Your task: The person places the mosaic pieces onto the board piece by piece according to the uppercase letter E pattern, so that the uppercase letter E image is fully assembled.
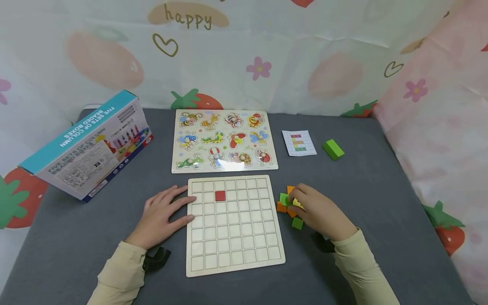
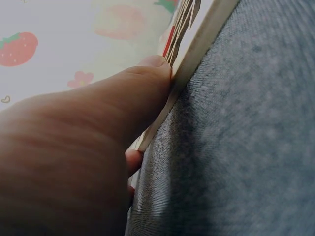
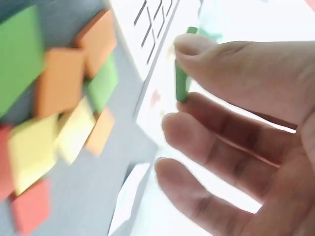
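Observation:
A wooden grid board lies on the table with one red square tile in its second row. My left hand rests at the board's left edge, fingers spread; in the left wrist view the thumb touches the board's side. To the right of the board my right hand is over a loose group of coloured tiles. Between its thumb and index finger it pinches a green tile, seen edge-on in the right wrist view. Orange tiles, yellow tiles and red tiles lie below it.
Behind the board lies an insect picture puzzle. A pattern card and a green block are at the back right. A large box stands at the left. Printed cloth hangs behind the table.

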Available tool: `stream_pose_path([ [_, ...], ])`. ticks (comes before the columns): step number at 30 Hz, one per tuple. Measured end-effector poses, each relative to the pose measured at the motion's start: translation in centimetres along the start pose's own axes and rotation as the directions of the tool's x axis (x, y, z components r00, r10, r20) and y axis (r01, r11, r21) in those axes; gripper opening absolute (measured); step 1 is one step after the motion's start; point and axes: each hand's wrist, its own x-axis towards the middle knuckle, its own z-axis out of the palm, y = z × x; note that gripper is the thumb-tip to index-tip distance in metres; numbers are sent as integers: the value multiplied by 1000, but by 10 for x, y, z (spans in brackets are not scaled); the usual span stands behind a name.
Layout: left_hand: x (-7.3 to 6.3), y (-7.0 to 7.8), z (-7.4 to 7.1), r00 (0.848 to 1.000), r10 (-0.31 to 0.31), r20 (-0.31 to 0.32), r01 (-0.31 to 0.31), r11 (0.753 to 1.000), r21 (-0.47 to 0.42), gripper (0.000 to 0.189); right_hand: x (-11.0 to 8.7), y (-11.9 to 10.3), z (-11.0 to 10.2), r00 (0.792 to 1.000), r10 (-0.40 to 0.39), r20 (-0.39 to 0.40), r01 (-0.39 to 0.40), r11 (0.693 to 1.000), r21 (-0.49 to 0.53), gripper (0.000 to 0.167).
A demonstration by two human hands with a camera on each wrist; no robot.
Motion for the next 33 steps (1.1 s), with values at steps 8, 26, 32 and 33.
stream_pose_path([
  [8,-2,0,1,1000,-14,11,14,1000,-6,51,44,-21,5,979,-201,-33,203,977,60,18],
  [26,1,1,0,1000,-4,-3,4,1000,-3,50,102,-41,46,951,-308,22,304,945,122,8],
  [32,0,-1,2,1000,-5,-7,5,1000,7,49,108,-42,53,952,-302,59,295,950,105,9],
  [33,-1,-1,2,1000,-5,-9,5,1000,8,49,108,-42,53,951,-302,63,295,950,101,9],
])
